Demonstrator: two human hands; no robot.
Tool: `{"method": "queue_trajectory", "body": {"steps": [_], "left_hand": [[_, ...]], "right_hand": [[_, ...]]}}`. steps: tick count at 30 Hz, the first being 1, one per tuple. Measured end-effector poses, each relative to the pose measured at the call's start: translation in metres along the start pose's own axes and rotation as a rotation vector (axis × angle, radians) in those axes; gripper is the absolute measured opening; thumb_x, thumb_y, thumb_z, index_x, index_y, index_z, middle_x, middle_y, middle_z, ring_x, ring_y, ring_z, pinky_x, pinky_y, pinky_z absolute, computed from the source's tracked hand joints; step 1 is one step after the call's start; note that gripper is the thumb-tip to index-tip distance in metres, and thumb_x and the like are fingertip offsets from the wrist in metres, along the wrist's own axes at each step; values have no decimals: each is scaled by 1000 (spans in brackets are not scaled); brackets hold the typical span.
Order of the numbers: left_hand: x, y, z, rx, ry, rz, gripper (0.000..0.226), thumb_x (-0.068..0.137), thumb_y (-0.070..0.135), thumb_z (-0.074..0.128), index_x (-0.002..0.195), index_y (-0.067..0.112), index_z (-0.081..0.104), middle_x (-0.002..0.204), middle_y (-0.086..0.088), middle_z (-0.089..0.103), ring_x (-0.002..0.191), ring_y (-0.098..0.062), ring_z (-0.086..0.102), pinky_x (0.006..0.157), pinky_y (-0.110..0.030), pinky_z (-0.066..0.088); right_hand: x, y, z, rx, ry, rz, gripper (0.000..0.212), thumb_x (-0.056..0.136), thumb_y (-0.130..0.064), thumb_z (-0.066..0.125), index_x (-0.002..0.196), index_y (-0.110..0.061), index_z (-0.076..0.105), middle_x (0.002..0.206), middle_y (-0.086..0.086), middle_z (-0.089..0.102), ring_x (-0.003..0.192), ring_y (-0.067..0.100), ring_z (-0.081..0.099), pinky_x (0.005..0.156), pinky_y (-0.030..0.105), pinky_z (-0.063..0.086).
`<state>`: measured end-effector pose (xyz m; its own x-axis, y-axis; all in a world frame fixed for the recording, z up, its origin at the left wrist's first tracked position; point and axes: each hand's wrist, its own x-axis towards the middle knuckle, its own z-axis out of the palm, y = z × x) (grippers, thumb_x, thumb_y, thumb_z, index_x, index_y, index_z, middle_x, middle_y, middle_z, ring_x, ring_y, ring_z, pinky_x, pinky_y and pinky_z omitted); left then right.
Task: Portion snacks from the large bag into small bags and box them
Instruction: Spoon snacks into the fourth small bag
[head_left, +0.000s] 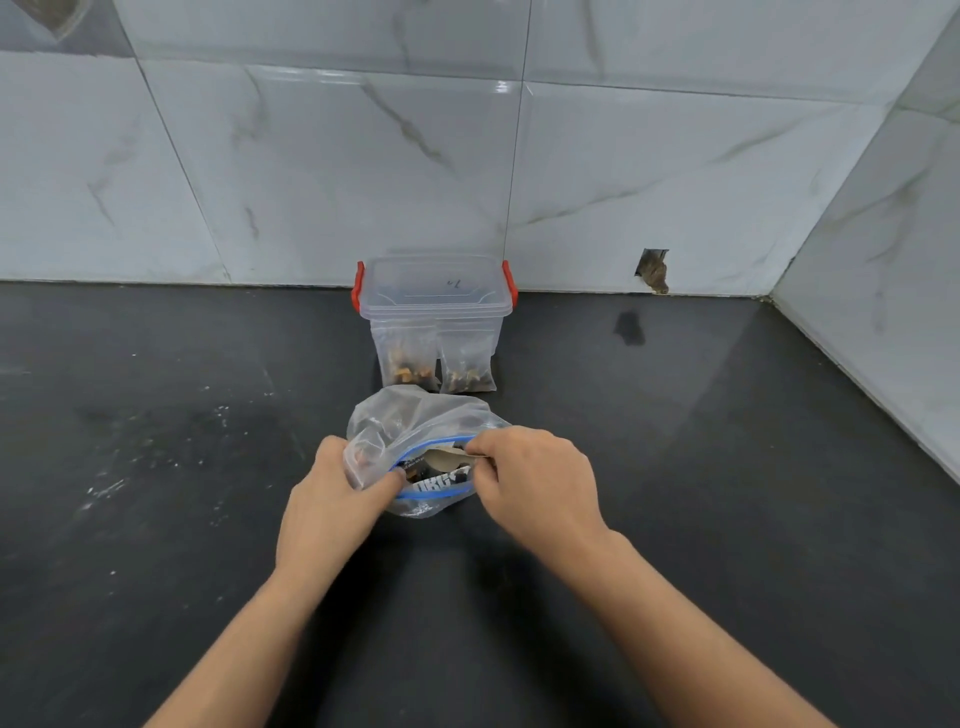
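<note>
A large clear zip bag (410, 421) with a blue seal strip lies on the dark counter, its mouth toward me and partly open. Dark and brown packets show inside it. My left hand (332, 499) grips the left edge of the bag's mouth. My right hand (535, 478) pinches the right end of the blue strip. Behind the bag stands a clear plastic box (436, 291) with red clips and its lid on. Two small bags of snacks (439, 364) stand upright in the box, seen through its front wall.
The black counter (156, 467) runs back to a white marble-tiled wall and meets a side wall at the right. A chipped hole (653, 270) marks the wall base right of the box. Pale specks dot the counter's left side.
</note>
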<state>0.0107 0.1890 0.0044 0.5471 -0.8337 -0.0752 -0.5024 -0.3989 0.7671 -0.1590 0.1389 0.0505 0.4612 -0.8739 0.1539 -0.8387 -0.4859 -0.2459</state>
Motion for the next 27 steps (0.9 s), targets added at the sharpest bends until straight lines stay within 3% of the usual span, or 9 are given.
{"method": "queue_trajectory", "body": {"steps": [3,6,9,11,14,17,20,24,27], "left_hand": [[7,3,2,-92,2,-6,22,77,25,65,91,19,49,83,4,60,81,-19,58,65,-35,44],[13,7,2,-235,26,-12,28,72,24,73,89,19,52,83,5,60,85,-22,60,66,-36,45],[19,13,-1,-276,90,16,41,55,37,75,85,21,53,82,2,64,80,-24,62,71,-42,50],[20,18,-4,-230,164,61,41,59,33,76,89,18,53,84,0,64,80,-27,60,71,-42,50],[22,26,-9,-163,256,129,32,72,22,74,97,16,55,90,-4,63,83,-28,58,73,-42,49],[26,30,-13,-162,216,169,27,76,21,72,99,17,58,92,-3,64,85,-26,59,74,-40,49],[27,33,-15,-183,150,195,24,75,13,71,96,16,60,90,-2,65,84,-24,61,72,-37,48],[29,32,-14,-213,76,175,44,64,13,72,107,18,64,99,-3,68,92,-25,63,83,-45,53],[30,29,-14,-238,35,147,58,58,10,70,115,20,64,104,0,67,95,-23,64,86,-42,53]], "right_hand": [[-2,3,-6,116,-18,55,32,91,-23,44,111,-30,68,104,-7,70,96,20,62,77,31,51],[-6,3,-7,178,13,16,32,90,-24,46,112,-31,68,105,-7,70,98,19,62,80,32,50],[-12,-2,-1,1,-24,-116,30,91,-24,43,110,-27,66,101,-2,68,91,25,63,66,32,46],[-16,-7,0,-99,-56,-183,23,91,-22,42,99,-21,64,93,1,66,82,27,63,50,29,35],[-17,-11,-1,-151,-68,-215,19,92,-20,44,92,-16,62,85,3,63,72,26,59,43,26,16],[-15,-11,1,-165,23,-180,10,81,-20,60,72,-19,64,65,-1,60,53,23,58,41,21,6],[-9,-10,0,-161,87,-58,13,63,-21,67,55,-23,58,48,-5,51,35,17,47,42,17,-3],[-3,-1,-1,-178,162,27,16,54,-18,75,53,-26,61,46,-5,48,33,16,45,44,15,-5],[-3,5,3,-184,206,22,12,56,-20,72,53,-26,62,47,-4,48,34,17,46,44,16,-2]]}}
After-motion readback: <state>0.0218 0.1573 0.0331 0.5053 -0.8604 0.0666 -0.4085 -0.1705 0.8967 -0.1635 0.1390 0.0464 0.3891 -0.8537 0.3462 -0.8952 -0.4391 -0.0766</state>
